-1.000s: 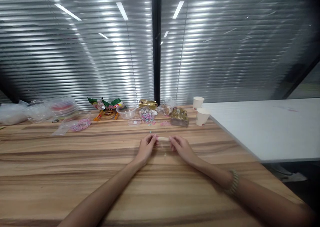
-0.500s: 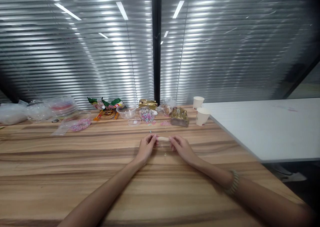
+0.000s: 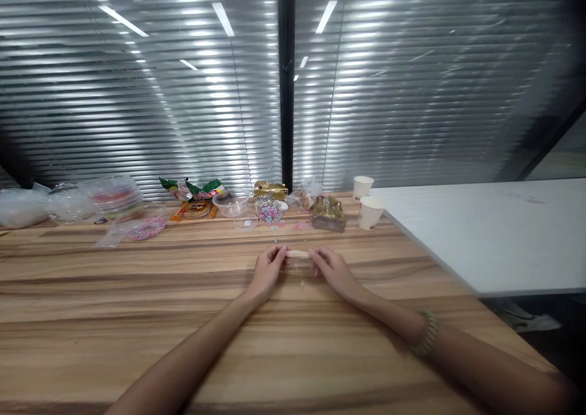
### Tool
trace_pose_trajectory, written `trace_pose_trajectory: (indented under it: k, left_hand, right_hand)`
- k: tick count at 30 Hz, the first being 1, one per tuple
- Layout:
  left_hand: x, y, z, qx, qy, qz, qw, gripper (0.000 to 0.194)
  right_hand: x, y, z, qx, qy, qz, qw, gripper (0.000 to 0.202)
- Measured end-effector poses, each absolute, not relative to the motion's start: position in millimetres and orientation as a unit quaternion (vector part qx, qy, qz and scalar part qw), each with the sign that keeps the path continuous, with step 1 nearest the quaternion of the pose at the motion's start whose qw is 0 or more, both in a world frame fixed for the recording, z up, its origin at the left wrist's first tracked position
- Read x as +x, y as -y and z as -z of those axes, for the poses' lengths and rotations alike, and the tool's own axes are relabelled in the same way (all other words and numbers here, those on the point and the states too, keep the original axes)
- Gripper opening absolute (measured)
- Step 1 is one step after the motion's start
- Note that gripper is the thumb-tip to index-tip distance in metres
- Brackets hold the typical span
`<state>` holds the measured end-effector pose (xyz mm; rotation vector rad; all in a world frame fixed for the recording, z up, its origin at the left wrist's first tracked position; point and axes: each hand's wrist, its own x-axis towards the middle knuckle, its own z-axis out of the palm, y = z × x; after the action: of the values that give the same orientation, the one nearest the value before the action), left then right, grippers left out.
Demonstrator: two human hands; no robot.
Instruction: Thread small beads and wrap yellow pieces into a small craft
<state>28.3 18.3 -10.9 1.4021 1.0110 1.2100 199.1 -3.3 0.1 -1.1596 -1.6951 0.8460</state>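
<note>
Between my hands, just above the wooden table, stretches a short pale beige strip, its exact kind too small to make out. My left hand pinches its left end between thumb and fingers. The right end sits in a pinch of my right hand, whose wrist wears a braided band. A few tiny bits lie on the wood close below the strip, and a small bluish piece lies just beyond my left fingertips.
Along the back stand a clear plastic bowl, a bag of pink and blue pieces, a gold-brown packet, two paper cups, green snack bags and stacked plastic lids. A white table adjoins on the right.
</note>
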Motion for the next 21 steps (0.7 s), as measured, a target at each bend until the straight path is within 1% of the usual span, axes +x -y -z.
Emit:
trace_pose_trajectory:
  k: [10,17,21]
  left_hand:
    - [29.5,-18.4,8.2,0.569,-0.424,-0.499,0.497,0.030]
    - [30.0,-15.5,4.2,0.603,-0.423,-0.495,0.460,0.027]
    - [30.3,-14.3,3.4,0.591,-0.427,-0.500,0.468,0.027]
  right_hand:
    - [199.4,3.0,0.8,-0.469,0.684,-0.341,0.443,0.034]
    - [198.5,1.5,3.1,-0.463,0.683,-0.342,0.449,0.032]
    - [199.3,1.5,3.8,-0.463,0.680,-0.341,0.455,0.029]
